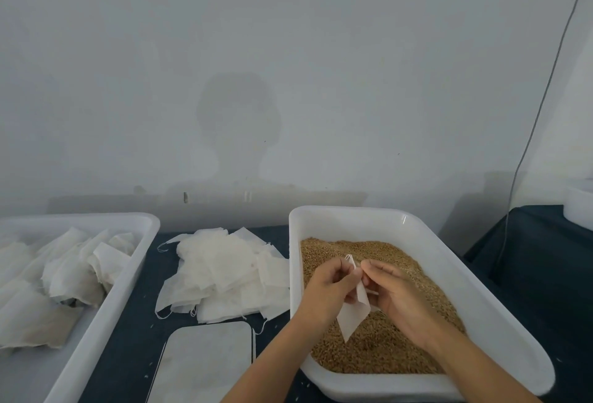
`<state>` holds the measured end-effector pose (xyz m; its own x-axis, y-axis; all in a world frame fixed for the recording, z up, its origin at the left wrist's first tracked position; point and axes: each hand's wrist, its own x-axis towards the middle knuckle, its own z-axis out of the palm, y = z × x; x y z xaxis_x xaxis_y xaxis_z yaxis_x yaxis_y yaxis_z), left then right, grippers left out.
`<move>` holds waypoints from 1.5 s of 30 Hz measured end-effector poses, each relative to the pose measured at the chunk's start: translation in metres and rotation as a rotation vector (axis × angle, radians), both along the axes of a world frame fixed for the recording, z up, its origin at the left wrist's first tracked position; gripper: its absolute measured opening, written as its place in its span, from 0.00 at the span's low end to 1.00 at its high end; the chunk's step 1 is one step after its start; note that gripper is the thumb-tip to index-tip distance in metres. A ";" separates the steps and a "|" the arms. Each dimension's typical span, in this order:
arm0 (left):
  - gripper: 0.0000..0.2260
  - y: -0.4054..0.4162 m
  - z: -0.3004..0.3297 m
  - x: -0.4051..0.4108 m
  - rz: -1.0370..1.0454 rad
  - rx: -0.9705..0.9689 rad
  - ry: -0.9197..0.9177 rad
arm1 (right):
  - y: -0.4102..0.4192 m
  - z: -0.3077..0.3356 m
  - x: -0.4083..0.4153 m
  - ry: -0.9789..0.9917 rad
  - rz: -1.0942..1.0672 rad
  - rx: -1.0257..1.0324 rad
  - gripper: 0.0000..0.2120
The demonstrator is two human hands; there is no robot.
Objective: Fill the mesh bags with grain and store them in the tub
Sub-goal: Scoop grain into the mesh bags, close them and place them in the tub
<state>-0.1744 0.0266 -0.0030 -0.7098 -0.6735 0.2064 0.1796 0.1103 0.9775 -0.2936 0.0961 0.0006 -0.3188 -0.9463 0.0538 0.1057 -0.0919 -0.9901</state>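
While we look down from the head camera, both of our hands hover over the white grain tub (475, 277) on the right, which holds a bed of brown grain (414, 277) reaching partway up its walls. Our left hand (330, 287) and our right hand (396, 293) meet above the grain, and between them we hold one empty white mesh bag (353, 314), tilted so its lower corner points down toward the near side of the tub. The fingers of both hands are curled in and pinch the bag's upper edge from either side, close together, where its thin drawstring loops stick up just above our left fingertips; we cannot tell whether the mouth of the bag is parted. The bag hangs just above the grain surface, and whether its lower corner touches the grain we cannot tell. To the left of this tub, on the dark blue table (128, 338), a loose pile of flat empty mesh bags (224, 274) lies with strings trailing from its edges, its right side touching the tub wall. Nearer to us, a pale rounded rectangular lid (205, 364) lies flat on the table. Farther left a second white storage tub (106, 306) holds filled mesh bags (64, 274) heaped together. A grey cable (545, 91) runs down the wall at the right.
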 end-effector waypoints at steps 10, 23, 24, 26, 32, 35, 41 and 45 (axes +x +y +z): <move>0.11 0.002 0.000 0.000 -0.020 0.001 -0.017 | 0.002 0.004 0.002 0.034 0.055 -0.008 0.10; 0.10 0.000 -0.004 0.000 0.010 -0.052 -0.032 | 0.004 0.003 0.002 0.129 0.082 -0.023 0.09; 0.10 0.000 -0.003 0.000 0.012 -0.050 -0.035 | 0.004 0.003 0.002 0.140 0.082 -0.019 0.10; 0.09 0.000 -0.003 0.000 0.011 -0.046 -0.034 | 0.004 0.002 0.001 0.156 0.087 -0.014 0.11; 0.08 0.000 -0.003 0.000 0.013 -0.071 -0.049 | 0.003 0.003 0.000 0.194 0.080 0.003 0.11; 0.06 -0.002 -0.003 -0.001 0.000 -0.048 -0.051 | 0.004 0.003 0.000 0.217 0.050 0.035 0.11; 0.08 0.000 -0.008 0.000 0.204 -0.202 -0.118 | 0.003 0.002 0.003 0.414 -0.132 0.091 0.13; 0.08 0.001 -0.007 -0.001 0.329 -0.636 -0.249 | 0.003 -0.004 0.000 0.689 -0.305 0.118 0.12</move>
